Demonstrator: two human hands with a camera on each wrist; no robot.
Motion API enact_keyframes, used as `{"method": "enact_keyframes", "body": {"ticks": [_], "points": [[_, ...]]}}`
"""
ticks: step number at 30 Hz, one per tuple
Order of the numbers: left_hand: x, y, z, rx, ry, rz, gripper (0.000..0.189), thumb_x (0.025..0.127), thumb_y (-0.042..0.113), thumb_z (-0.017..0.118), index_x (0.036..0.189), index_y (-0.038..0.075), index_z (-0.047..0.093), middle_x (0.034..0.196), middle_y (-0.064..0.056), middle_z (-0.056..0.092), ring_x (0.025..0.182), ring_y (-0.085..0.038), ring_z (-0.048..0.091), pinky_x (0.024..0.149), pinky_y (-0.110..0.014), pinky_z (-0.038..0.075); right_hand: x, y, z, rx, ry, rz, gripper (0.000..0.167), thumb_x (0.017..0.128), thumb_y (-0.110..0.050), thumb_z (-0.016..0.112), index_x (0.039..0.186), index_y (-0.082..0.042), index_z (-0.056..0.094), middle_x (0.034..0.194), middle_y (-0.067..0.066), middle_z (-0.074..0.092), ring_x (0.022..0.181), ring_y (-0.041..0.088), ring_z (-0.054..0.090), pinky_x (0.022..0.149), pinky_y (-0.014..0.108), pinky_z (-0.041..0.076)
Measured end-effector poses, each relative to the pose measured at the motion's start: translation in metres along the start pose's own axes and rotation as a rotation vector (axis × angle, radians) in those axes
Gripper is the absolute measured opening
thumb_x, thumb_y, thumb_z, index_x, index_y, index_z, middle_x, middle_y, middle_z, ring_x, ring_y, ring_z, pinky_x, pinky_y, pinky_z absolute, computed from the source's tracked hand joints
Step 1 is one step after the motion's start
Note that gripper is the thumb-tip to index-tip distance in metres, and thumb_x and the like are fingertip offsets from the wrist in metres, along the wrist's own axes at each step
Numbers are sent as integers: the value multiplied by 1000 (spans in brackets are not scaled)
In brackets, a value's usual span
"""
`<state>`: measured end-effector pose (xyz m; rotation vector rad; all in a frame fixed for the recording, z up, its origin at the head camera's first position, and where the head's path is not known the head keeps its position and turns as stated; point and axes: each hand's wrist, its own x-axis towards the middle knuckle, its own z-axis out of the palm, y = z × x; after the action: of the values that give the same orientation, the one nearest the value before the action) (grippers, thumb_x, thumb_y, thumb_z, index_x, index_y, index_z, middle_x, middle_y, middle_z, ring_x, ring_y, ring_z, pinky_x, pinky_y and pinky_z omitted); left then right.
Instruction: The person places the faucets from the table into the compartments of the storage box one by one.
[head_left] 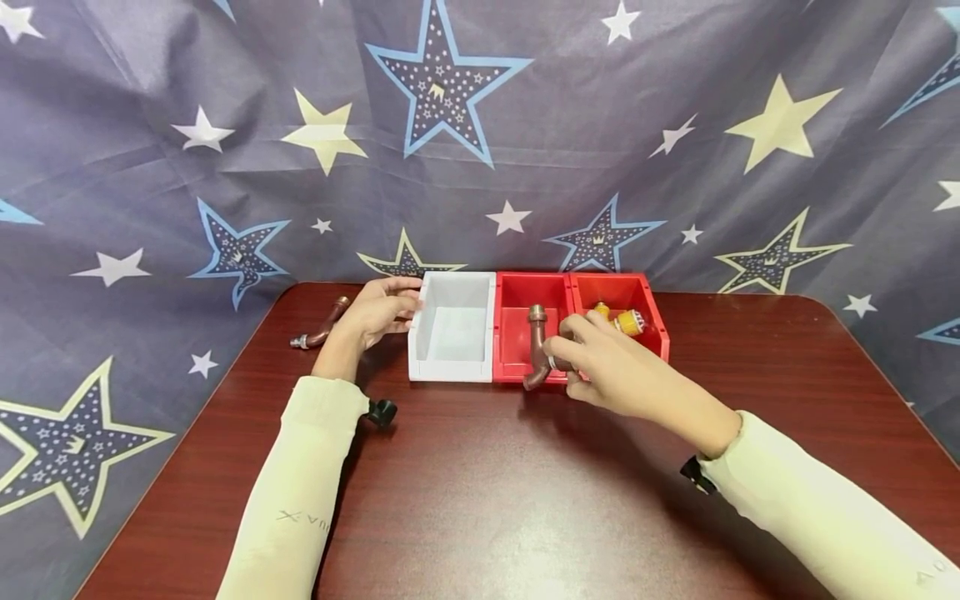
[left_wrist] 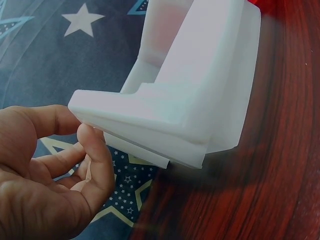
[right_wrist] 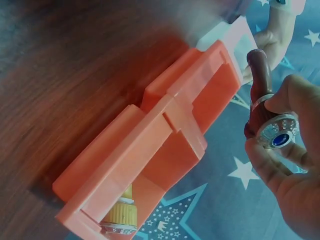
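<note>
One curved brown pipe with a silvery tip lies on a reddish-brown table before a star-printed cloth. Just beside it, a person's left hand, fingers loosely bent, touches the outer side of a white bin. Next to that stands the middle red bin; above its front, a branched brown pipe is pinched between the thumb and fingers of the right hand, close to the pipe's blue-centered silvery end. Beyond that hand, the last red bin holds a yellow piece with a silvery end. Pale sleeves cover both forearms, a small black device showing at each cuff.
</note>
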<state>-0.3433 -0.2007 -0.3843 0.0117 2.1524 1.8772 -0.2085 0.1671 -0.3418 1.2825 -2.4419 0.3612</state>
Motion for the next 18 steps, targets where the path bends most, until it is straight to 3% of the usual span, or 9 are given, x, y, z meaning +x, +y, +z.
{"method": "enact_keyframes", "body": {"ticks": [5,11,18], "points": [[1,-1,-2,-6,-1,-3,52,96,1,63,146,4,50,128,-17,56,76,-13,61,64,-23,55,10,7,2,-4,-26,52,36,75,-5,83,101,-15,60,99,6,56,88,24,47,76,37,41],[3,-3,-4,2,-5,-4,53,96,2,63,147,5,49,131,-19,54,78,-13,61,65,-24,55,22,15,6,-13,-15,47,33,76,-4,82,95,-15,57,94,4,53,88,24,47,73,35,42],[2,-2,-2,-8,-12,-3,53,96,1,63,147,5,49,130,-19,55,76,-13,61,64,-24,55,34,24,11,-4,-51,105,30,80,-4,80,99,-15,60,97,4,54,91,25,47,69,34,44]]}}
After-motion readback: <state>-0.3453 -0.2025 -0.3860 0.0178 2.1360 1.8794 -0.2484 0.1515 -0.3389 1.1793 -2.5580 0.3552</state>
